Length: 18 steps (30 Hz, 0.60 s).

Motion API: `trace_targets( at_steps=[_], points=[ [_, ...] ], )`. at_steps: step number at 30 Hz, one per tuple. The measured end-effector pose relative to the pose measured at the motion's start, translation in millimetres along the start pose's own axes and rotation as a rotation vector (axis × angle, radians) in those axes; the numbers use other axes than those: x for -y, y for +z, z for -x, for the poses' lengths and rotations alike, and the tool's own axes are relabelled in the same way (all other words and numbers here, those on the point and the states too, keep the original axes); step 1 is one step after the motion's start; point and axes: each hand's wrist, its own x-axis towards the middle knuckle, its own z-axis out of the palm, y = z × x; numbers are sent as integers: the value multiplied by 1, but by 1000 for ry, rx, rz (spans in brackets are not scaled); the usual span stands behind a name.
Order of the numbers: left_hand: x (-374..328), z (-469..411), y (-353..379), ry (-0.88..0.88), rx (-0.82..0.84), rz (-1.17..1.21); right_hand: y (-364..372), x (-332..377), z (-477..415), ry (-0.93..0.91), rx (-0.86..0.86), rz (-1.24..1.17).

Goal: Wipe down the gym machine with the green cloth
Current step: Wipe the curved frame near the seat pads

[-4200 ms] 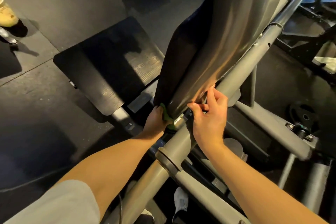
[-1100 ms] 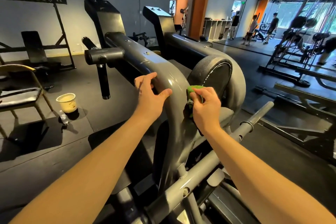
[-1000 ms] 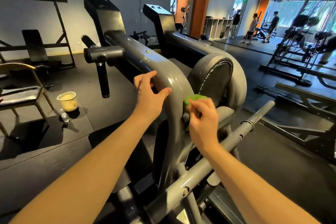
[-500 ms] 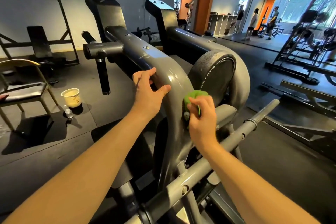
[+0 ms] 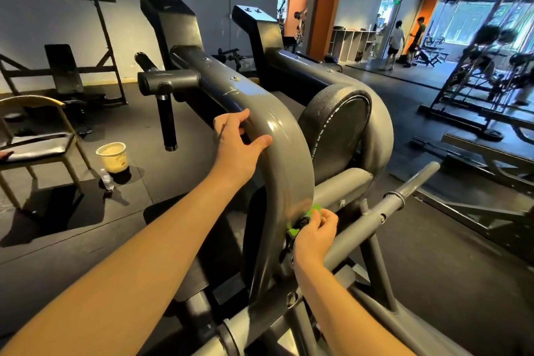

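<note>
While the left hand gripped the curved arm of the gym machine near its crest, fingers over the far edge and thumb on the near face, the right hand pinched the green cloth in curled fingers, low against that arm's right edge. Only small corners of it showed. It looked light and limp, apt to skid on glossy paint; gathering it under a flat palm would likely serve better.

You stand in gym: padded grey machine before you, incline bench at wall, weight racks right, black mat floor, cubby shelves, people in sportswear beyond.
</note>
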Motion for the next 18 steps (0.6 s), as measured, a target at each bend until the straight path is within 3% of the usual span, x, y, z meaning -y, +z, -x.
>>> trace_targets(
  at_steps=[6,12,16,18],
  points=[
    [4,-1,2,20,-10,2,4,-16,49,-40,140,-28],
    [5,-1,2,21,-10,5,3,5,-4,177,-35,-43],
    [5,-1,2,14,-6,31,8,63,-5,-31,61,-111],
    [4,0,2,12,-11,38,18,103,-17,-239,142,-60]
  ],
)
